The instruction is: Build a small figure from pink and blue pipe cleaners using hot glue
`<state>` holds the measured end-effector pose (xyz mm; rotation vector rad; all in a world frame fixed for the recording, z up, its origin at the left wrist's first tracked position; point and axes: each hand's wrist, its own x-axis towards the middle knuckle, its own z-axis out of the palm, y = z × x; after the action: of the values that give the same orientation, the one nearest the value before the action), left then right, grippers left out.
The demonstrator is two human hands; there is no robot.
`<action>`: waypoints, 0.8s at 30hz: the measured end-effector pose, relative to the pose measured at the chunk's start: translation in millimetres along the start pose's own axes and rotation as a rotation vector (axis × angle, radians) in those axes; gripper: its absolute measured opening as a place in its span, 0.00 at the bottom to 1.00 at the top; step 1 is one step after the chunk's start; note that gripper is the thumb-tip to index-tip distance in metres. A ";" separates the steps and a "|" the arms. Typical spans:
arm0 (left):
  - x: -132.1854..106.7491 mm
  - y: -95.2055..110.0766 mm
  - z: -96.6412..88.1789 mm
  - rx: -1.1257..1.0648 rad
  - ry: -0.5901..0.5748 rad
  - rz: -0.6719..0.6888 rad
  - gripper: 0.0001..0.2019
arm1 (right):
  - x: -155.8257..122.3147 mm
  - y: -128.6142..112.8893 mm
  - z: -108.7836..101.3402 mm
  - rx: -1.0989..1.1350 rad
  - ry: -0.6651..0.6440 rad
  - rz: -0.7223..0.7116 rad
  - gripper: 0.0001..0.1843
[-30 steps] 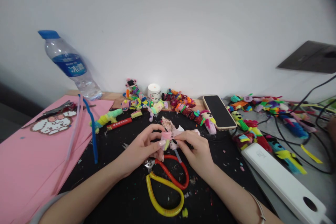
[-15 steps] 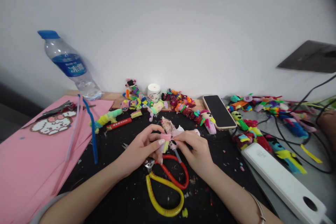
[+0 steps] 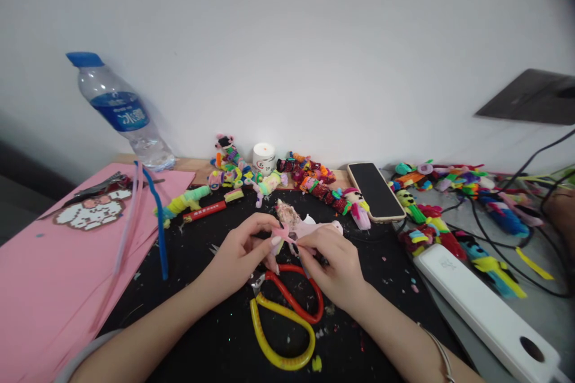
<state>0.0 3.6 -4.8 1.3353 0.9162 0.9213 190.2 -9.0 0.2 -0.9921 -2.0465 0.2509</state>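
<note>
Crosswise Hold

Scissors point(image 3: 256, 282): smooth, looped red and yellow handles. Beyond the red handle point(image 3: 320, 305), the left hand point(image 3: 245, 248) and right hand point(image 3: 336, 257) pinch a slender, fuzzy pink strip point(image 3: 286, 235); long axis left to right, right end lower.

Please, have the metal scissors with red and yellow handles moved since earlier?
No, the scissors lie in the same spot on the flat black mat.
</note>
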 end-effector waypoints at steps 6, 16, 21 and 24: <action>-2.4 2.5 0.2 0.202 0.043 0.063 0.08 | -4.4 -7.6 2.4 -0.017 -0.080 -0.126 0.03; 6.4 3.6 -4.2 -0.219 0.173 -0.052 0.13 | 1.6 12.4 -3.3 -0.130 -0.078 0.219 0.20; 6.8 4.9 -6.1 -0.368 0.154 -0.093 0.13 | 2.5 17.3 -0.8 -0.301 -0.227 0.340 0.28; 6.6 4.8 -6.3 -0.410 0.140 -0.101 0.13 | 2.9 16.6 -2.5 -0.340 -0.298 0.375 0.28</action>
<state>-3.5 12.2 -0.2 0.8778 0.8369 1.0670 200.4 3.8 -4.6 -1.6366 -2.2012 0.2629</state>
